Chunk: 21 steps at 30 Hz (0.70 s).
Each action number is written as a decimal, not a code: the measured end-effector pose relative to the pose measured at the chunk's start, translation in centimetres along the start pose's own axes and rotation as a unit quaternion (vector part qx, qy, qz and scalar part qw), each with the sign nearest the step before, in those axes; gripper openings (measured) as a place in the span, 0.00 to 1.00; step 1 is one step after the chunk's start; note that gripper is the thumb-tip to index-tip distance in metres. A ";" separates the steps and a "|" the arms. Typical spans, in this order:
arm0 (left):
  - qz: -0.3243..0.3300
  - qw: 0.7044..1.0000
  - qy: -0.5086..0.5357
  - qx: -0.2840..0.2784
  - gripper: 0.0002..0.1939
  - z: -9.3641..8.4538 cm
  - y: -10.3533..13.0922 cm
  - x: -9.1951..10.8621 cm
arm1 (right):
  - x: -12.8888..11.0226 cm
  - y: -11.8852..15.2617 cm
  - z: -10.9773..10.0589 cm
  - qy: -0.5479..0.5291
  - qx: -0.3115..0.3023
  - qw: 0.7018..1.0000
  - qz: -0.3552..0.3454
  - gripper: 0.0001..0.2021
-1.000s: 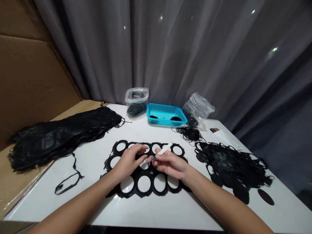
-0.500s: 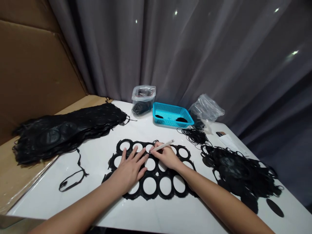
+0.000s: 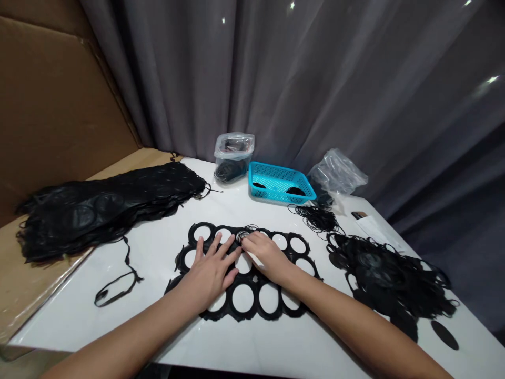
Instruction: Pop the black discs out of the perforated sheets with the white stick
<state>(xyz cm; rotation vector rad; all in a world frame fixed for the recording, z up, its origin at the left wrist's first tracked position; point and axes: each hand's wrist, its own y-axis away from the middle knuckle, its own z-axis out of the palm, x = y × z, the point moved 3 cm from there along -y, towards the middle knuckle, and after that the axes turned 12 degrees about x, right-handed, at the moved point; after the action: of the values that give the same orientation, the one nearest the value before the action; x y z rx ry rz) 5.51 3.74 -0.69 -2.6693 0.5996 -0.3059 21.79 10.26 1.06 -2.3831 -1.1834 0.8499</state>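
Observation:
A black rubber sheet (image 3: 255,302) with rows of round holes lies flat before me on the white table. My left hand (image 3: 211,266) is spread on its left half, fingers apart, pressing it down. My right hand (image 3: 268,257) is closed over the upper middle of the sheet, its fingertips at a small bunch of thin black rings (image 3: 245,231). Under its palm shows part of a slim white pen-like tool (image 3: 254,258), mostly hidden by the hand. Whether the fingertips also pinch a ring, I cannot make out.
Stacked black sheets (image 3: 106,202) lie at left beside a cardboard box (image 3: 59,100). Behind stand a bagged tub (image 3: 233,158), a blue basket (image 3: 282,181) and a clear plastic bag (image 3: 338,171). Thin black rings (image 3: 317,217) and a heap of black scraps (image 3: 390,279) are at right.
The white tool, earlier pointing up and right from my right fingers, is now turned back under the palm. My right fingertips have closed at the thin rings. The left hand stays put.

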 end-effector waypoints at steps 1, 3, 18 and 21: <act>0.000 1.000 -0.002 0.002 0.23 0.0 0.0 0.0 | 0.8 -0.5 -0.3 0.030 0.006 1.000 -0.001 0.08; -0.002 1.000 -0.007 0.005 0.23 0.1 0.2 0.0 | 3.4 -1.8 -2.0 0.078 0.062 0.993 0.060 0.08; -0.014 0.999 -0.019 0.046 0.22 -2.5 2.0 -2.4 | 3.9 -4.6 1.1 -0.442 0.043 0.771 0.457 0.12; -0.019 0.998 -0.020 0.053 0.23 -2.0 3.1 -2.8 | 1.7 -4.4 2.9 -0.460 -0.009 0.776 0.432 0.13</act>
<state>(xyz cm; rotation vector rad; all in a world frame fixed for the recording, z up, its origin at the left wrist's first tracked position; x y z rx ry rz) 1.36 1.79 -0.49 -2.5815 0.5060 -0.2867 18.10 14.37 0.64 -2.5052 -0.1544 2.4864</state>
